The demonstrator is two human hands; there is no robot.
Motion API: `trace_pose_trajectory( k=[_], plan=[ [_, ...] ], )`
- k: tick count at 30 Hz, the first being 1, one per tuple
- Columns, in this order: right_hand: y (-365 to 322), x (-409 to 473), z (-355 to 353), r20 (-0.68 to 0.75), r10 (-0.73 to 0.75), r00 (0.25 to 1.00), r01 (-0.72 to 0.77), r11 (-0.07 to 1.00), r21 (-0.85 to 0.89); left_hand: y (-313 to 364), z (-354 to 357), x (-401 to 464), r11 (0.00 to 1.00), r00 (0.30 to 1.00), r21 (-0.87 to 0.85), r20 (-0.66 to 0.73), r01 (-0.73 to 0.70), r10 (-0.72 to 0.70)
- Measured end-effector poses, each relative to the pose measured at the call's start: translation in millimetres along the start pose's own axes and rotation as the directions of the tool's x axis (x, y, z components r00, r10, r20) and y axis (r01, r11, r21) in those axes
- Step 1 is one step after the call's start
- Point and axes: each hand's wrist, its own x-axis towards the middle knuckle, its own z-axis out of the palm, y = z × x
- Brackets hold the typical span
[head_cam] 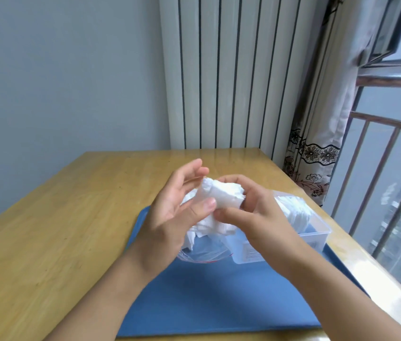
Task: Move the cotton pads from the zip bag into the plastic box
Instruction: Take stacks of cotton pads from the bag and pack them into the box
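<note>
White cotton pads [221, 196]. Clear zip bag [202, 254] with a thin red line along its mouth. Clear plastic box [317, 236], more white pads inside. Under the box, a plain blue mat [219, 296] on a honey-yellow wood-grain worktop [46, 230]. Beyond the worktop: white radiator [231, 70] with dark vertical gaps; beige curtain [317, 148] with black lace-flower band.

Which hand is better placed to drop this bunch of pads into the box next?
The right hand, probably. Its grip already wraps the bunch of cotton pads, and the plastic box sits just to its right on the blue mat. The left hand only steadies the bunch, above the zip bag.
</note>
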Motion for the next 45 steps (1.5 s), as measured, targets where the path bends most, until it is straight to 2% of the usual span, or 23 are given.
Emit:
trace_pose_trajectory(
  k=[3,5,7,9,10,13,15,17,18,20,24,27,30,32,36,39,41,42,44,45],
  plan=[
    [1.7,-5.4,9.8,0.059,0.043,0.997,-0.046,0.998,0.048,-2.9,29.1,-4.3,0.993,0.994,-0.054,-0.018,0.107,-0.108],
    [2.9,-8.5,13.6,0.034,0.078,0.996,-0.080,0.994,0.072,-5.0,37.5,-7.0,0.980,0.987,-0.129,-0.026,0.153,-0.158],
    [4.7,-8.5,15.4,0.008,0.090,0.996,-0.090,0.980,0.178,-7.7,39.1,-7.4,0.970,0.984,-0.174,-0.024,0.167,-0.174],
    [5.0,-6.7,18.0,0.006,0.099,0.995,-0.097,0.954,0.283,-11.4,39.4,-6.9,0.971,0.983,-0.156,-0.006,0.179,-0.182],
    [6.0,-6.4,18.5,0.006,0.092,0.996,-0.091,0.959,0.270,-12.2,39.2,-6.9,0.975,0.983,-0.128,-0.009,0.179,-0.182],
    [5.4,-8.3,18.3,0.009,0.044,0.999,-0.044,0.998,0.049,-11.1,37.5,-5.5,0.974,0.980,-0.117,-0.023,0.194,-0.198],
    [3.3,-8.7,14.0,-0.061,-0.096,0.993,0.087,0.985,-0.148,-10.1,32.6,-2.5,0.962,0.975,-0.175,-0.036,0.210,-0.220],
    [2.1,-5.9,5.8,-0.118,-0.347,0.931,0.263,0.857,-0.444,-10.8,27.1,0.0,0.958,0.969,-0.186,-0.078,0.218,-0.235],
    [2.8,-3.4,1.8,-0.110,-0.428,0.897,0.309,0.785,-0.537,-9.5,25.5,0.5,0.959,0.966,-0.177,-0.088,0.223,-0.241],
    [4.9,0.2,-4.8,-0.073,-0.457,0.887,0.333,0.739,-0.586,-7.3,22.8,1.1,0.959,0.966,-0.163,-0.075,0.233,-0.248],
    [11.0,2.7,-7.5,-0.053,-0.451,0.891,0.346,0.750,-0.564,-5.1,20.3,2.1,0.927,0.952,-0.219,0.038,0.303,-0.302],
    [11.9,3.9,-7.2,-0.056,-0.567,0.822,0.401,0.645,-0.650,-0.3,18.4,1.8,0.856,0.917,-0.329,0.182,0.397,-0.355],
    [7.2,3.3,-6.9,-0.050,-0.665,0.746,0.474,0.581,-0.661,0.7,17.2,1.0,0.796,0.901,-0.424,0.231,0.432,-0.367],
    [3.3,1.3,-5.6,-0.061,-0.672,0.738,0.498,0.603,-0.623,1.2,16.4,0.7,0.775,0.905,-0.469,0.236,0.424,-0.353],
    [2.7,2.9,-6.5,-0.141,-0.568,0.811,0.449,0.758,-0.474,4.2,14.4,0.5,0.801,0.919,-0.454,0.241,0.391,-0.312],
    [-6.8,5.0,-15.3,-0.173,-0.472,0.865,0.444,0.879,-0.176,2.8,14.4,1.9,0.804,0.916,-0.441,0.241,0.398,-0.321],
    [-15.9,3.7,-24.3,-0.052,-0.366,0.929,0.365,0.931,-0.013,1.3,15.1,2.5,0.809,0.910,-0.420,0.245,0.411,-0.335],
    [-18.6,2.9,-27.5,0.047,-0.311,0.949,0.312,0.950,-0.013,0.9,15.4,2.6,0.814,0.906,-0.402,0.250,0.418,-0.342],
    [-17.9,2.5,-30.6,0.183,-0.229,0.956,0.252,0.960,-0.120,0.7,16.1,2.9,0.812,0.895,-0.384,0.273,0.438,-0.354],
    [-15.9,2.8,-30.9,0.189,-0.210,0.959,0.243,0.954,-0.177,0.7,16.6,3.3,0.803,0.890,-0.392,0.283,0.448,-0.358]
  ],
)
